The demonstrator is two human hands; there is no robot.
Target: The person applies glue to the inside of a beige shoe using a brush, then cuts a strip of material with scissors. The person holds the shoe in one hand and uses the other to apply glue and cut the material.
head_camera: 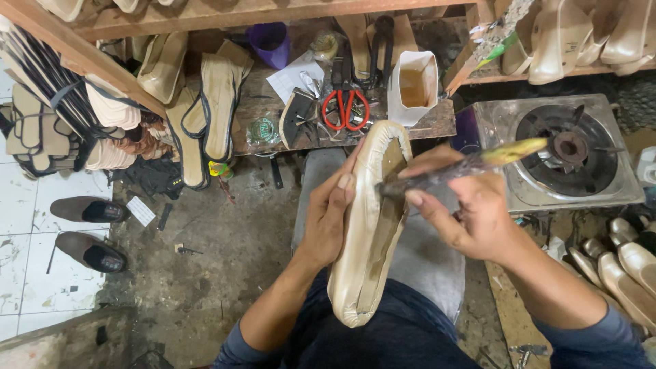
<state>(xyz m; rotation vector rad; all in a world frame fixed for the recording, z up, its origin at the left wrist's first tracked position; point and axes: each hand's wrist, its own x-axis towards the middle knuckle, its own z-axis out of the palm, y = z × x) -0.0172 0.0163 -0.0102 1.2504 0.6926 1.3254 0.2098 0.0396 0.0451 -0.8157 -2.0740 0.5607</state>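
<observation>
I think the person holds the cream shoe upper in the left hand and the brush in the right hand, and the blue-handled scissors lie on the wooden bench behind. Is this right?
Not quite: the scissors have red handles, not blue, as the head view shows. The rest holds: left hand holds the cream shoe upper, right hand holds the brush, and the scissors lie on the wooden bench.

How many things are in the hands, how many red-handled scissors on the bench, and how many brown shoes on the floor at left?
Cream shoe upper on its last, in left hand: 1
Glue-caked brush, in right hand: 1
Red-handled scissors: 1
Brown shoes: 2
Total: 5
</observation>
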